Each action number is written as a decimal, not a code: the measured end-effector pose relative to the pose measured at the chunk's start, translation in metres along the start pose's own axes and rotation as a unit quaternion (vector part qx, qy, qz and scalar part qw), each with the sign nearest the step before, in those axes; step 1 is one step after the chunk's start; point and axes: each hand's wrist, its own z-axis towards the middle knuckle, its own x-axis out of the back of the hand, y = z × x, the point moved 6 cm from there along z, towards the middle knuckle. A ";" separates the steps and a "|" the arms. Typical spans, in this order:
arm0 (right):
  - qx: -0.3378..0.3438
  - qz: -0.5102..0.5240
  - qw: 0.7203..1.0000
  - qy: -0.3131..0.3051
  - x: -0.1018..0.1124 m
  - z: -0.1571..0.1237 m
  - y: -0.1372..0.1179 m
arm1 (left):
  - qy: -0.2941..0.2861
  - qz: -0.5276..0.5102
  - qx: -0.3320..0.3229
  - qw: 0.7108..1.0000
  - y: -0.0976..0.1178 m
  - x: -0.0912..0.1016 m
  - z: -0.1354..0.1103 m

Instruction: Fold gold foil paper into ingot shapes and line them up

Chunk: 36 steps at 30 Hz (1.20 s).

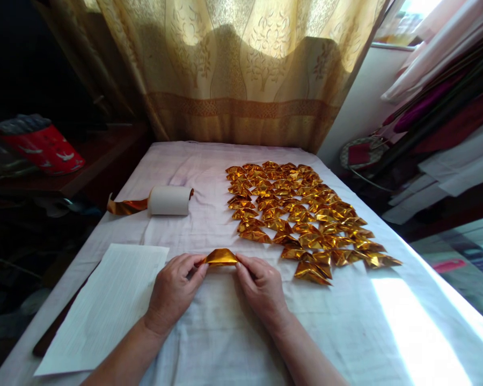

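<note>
Between my two hands is a folded gold foil paper ingot (221,257), its middle raised like a low dome. My left hand (176,284) pinches its left tip between thumb and fingers. At the right tip, the thumb and fingers of my right hand (262,287) are closed in the same way. To the right and farther back lie many finished gold foil ingots (293,206), set out in close rows on the white cloth (209,332). A white roll (169,200) stands behind my left hand, with a strip of gold foil (129,207) sticking out on its left.
White paper sheets (116,300) lie at the left edge, over a dark flat board (64,324). A red container (44,147) stands on a dark side table (100,161). Behind the table hangs a gold curtain (241,69); clothes (454,123) hang at right.
</note>
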 end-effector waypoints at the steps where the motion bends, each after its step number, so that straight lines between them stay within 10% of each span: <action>1: 0.000 -0.002 1.000 0.001 0.000 0.000 0.000 | 0.001 -0.002 -0.002 1.000 0.000 0.000 0.000; 36: 0.039 -0.043 0.998 -0.029 -0.006 -0.005 -0.004 | 0.010 0.014 -0.040 0.999 0.005 0.001 -0.004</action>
